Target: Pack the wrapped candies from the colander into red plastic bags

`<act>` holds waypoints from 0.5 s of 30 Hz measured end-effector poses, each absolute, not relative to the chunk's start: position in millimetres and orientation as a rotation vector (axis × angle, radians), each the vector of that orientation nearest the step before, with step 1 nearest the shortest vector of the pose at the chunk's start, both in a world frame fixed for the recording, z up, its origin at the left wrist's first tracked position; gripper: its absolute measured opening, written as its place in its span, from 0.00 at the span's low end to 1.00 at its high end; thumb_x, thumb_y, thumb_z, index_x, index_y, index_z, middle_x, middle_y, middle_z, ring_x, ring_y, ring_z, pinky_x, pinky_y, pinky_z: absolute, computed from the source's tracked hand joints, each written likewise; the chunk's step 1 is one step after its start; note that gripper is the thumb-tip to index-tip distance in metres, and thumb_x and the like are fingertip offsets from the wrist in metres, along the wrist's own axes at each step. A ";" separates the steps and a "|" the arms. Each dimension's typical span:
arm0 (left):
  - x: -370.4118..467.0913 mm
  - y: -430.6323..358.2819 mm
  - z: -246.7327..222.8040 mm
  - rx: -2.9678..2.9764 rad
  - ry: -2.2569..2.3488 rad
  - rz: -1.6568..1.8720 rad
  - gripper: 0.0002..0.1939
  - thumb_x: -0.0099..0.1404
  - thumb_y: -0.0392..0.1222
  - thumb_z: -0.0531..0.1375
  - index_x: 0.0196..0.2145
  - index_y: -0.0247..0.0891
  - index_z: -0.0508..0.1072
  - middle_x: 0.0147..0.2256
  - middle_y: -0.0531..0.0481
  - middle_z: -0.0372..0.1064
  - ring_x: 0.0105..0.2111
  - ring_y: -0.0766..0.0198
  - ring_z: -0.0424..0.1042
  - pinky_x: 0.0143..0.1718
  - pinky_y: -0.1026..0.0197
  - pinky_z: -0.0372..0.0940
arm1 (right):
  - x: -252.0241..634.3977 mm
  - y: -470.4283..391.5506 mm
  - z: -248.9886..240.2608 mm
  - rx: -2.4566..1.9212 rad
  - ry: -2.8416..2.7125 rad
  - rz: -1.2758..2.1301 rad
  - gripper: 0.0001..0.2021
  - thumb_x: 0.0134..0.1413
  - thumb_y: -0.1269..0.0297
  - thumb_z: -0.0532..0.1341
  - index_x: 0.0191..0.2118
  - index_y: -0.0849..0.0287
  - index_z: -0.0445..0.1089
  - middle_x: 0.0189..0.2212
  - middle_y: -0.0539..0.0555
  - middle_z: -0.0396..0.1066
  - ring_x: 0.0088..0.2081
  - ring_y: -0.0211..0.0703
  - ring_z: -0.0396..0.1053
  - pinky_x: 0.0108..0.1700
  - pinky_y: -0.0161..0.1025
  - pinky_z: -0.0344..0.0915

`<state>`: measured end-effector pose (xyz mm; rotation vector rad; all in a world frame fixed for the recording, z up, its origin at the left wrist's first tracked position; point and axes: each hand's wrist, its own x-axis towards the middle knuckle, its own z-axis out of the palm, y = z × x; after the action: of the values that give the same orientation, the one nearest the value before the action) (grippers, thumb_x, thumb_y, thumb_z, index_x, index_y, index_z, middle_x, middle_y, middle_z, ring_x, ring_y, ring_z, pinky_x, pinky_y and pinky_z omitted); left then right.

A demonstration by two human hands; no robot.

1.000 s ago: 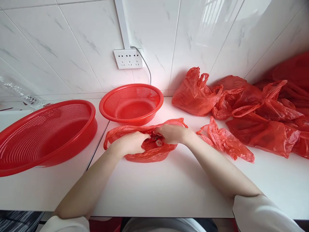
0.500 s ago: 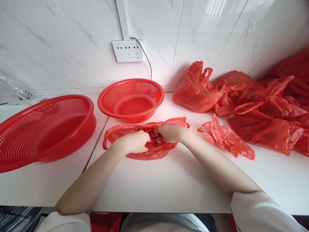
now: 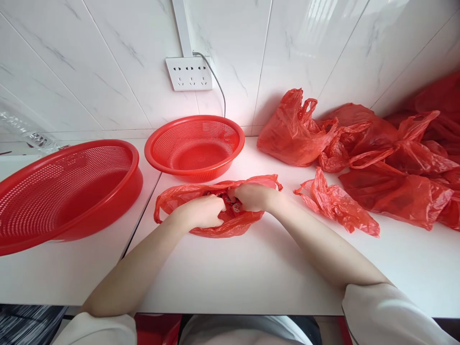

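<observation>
White tiles (image 3: 230,28) are seen beyond the left hand (image 3: 204,211) and right hand (image 3: 251,197), dipped into a red bag (image 3: 224,230); grips cannot be told.

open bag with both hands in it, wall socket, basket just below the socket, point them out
Open bag (image 3: 227,230): head view, on its near side.
Wall socket (image 3: 189,74): head view, middle of its front.
Basket (image 3: 198,157): head view, on its inside bottom.

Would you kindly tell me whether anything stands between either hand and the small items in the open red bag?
Nothing visible does. The left hand and right hand are both in the open mouth of the red bag, with the small items showing between them. Whether either hand grips any cannot be told.
</observation>
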<state>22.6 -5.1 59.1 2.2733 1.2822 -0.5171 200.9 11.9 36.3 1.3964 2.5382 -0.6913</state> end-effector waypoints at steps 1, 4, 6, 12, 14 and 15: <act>22.8 -5.3 59.3 2.273 1.284 -0.519 0.06 0.52 0.37 0.54 0.20 0.40 0.60 0.20 0.51 0.60 0.18 0.62 0.58 0.20 0.58 0.49 | 200.8 12.0 35.8 1.398 2.539 -0.687 0.04 0.50 0.72 0.58 0.31 0.54 0.68 0.28 0.54 0.71 0.27 0.44 0.65 0.28 0.41 0.57; 23.3 -5.4 59.5 2.268 1.289 -0.524 0.06 0.52 0.37 0.54 0.20 0.40 0.60 0.20 0.51 0.60 0.17 0.62 0.58 0.20 0.58 0.49 | 200.2 12.3 34.1 1.381 2.573 -0.664 0.04 0.50 0.72 0.58 0.31 0.55 0.67 0.28 0.55 0.71 0.27 0.45 0.65 0.27 0.41 0.58; 23.3 -5.2 59.1 2.269 1.286 -0.532 0.07 0.53 0.37 0.54 0.20 0.40 0.59 0.20 0.51 0.60 0.17 0.63 0.57 0.20 0.58 0.49 | 199.9 12.0 33.9 1.368 2.591 -0.659 0.04 0.50 0.72 0.58 0.30 0.56 0.66 0.28 0.55 0.70 0.27 0.46 0.66 0.27 0.42 0.57; 22.5 -4.3 57.1 2.281 1.265 -0.540 0.07 0.52 0.38 0.54 0.20 0.40 0.57 0.20 0.51 0.59 0.17 0.65 0.55 0.19 0.58 0.47 | 199.8 11.4 34.3 1.354 2.587 -0.655 0.06 0.50 0.72 0.57 0.32 0.55 0.69 0.29 0.54 0.72 0.28 0.46 0.66 0.29 0.42 0.58; 22.3 -4.3 56.9 2.281 1.261 -0.543 0.07 0.52 0.38 0.54 0.20 0.40 0.57 0.20 0.51 0.60 0.17 0.65 0.55 0.19 0.59 0.47 | 199.9 12.0 32.0 1.368 2.599 -0.704 0.06 0.49 0.72 0.58 0.32 0.54 0.69 0.28 0.54 0.72 0.28 0.45 0.66 0.29 0.41 0.58; 22.2 -4.3 56.9 2.282 1.257 -0.543 0.07 0.52 0.38 0.54 0.20 0.40 0.57 0.20 0.50 0.60 0.17 0.65 0.55 0.19 0.59 0.48 | 199.9 12.2 30.6 1.413 2.596 -0.756 0.06 0.48 0.72 0.59 0.30 0.54 0.69 0.28 0.53 0.72 0.28 0.44 0.66 0.30 0.41 0.59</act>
<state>22.2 -4.3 56.9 2.2817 1.2574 -0.5431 199.9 12.2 30.6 1.4133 2.5958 -0.7560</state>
